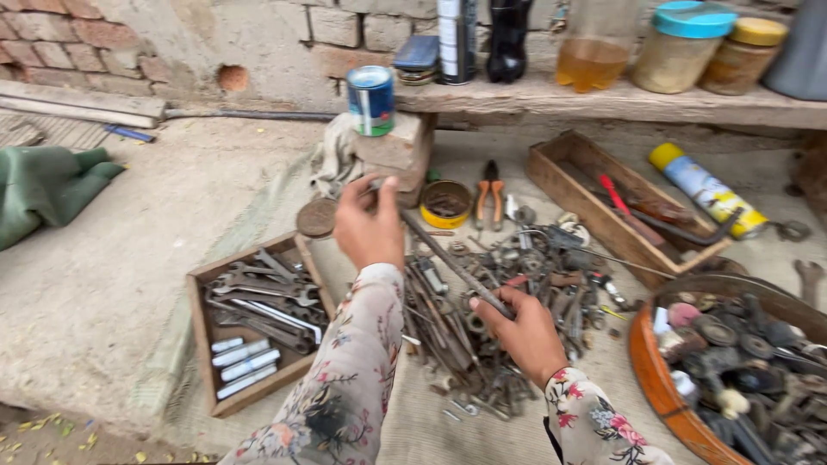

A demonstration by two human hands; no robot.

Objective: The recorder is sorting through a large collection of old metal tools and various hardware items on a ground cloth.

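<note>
The rod [452, 263] held in both hands is dull, rusty metal. The spanners [263, 297] are smooth grey steel, lying in a rough wooden box [200, 331]. The pliers [490, 194] have glossy orange plastic grips. The spray can [706, 189] is shiny painted metal. The sleeves [345, 387] are soft, matt flowered cloth. The wall [52, 47] is rough brick.

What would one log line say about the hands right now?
left hand: grips rod top | right hand: grips rod lower end | below: tool pile
</note>
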